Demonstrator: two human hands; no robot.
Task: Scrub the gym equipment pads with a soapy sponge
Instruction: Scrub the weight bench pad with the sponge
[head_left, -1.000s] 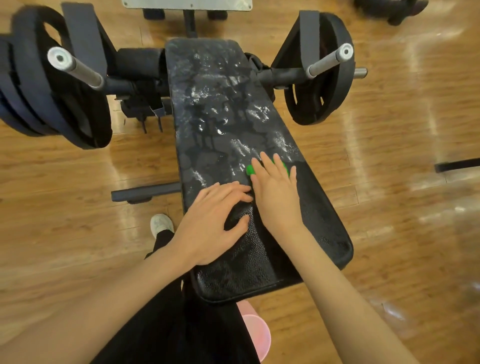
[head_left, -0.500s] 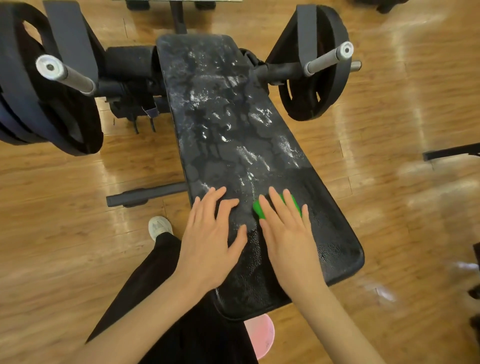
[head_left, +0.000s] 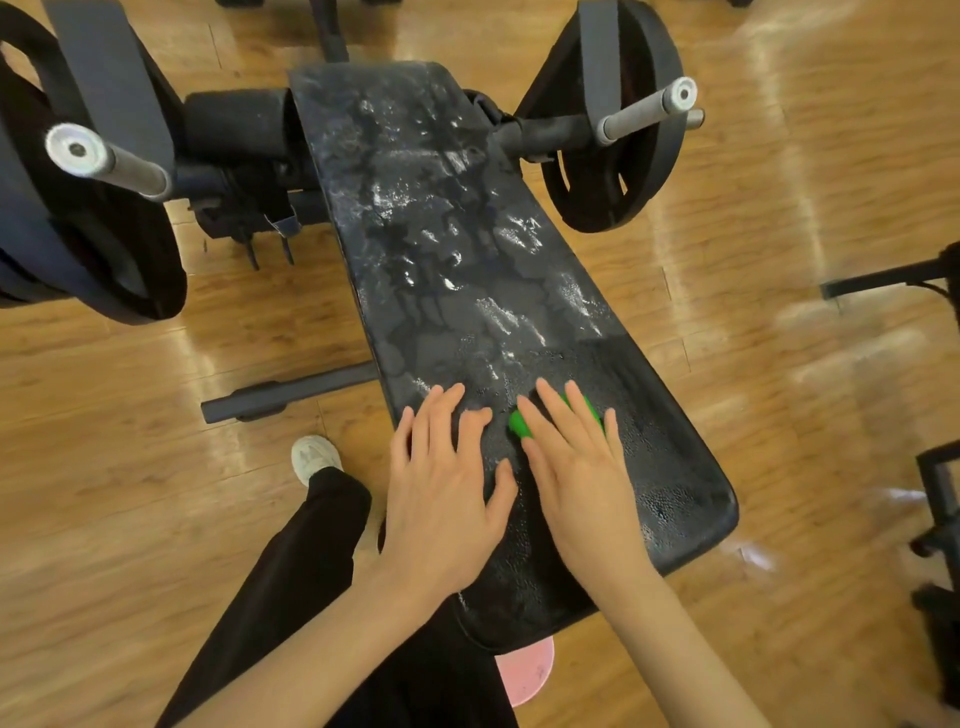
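green sponge (head_left: 521, 423) mostly hidden under right hand (head_left: 576, 478), only two green bits show; pink object (head_left: 525, 673) half covered by bench pad (head_left: 467, 249) near end; left weight plates (head_left: 78, 223) cut by frame edge; right-edge dark frame (head_left: 935, 519) blurred, cropped

Left hand (head_left: 441, 499) flat, fingers spread; right hand (head_left: 576, 467) flat, apparently pressing down.

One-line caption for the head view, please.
Right hand presses a green sponge flat onto the soapy black bench pad while the left hand rests flat beside it.
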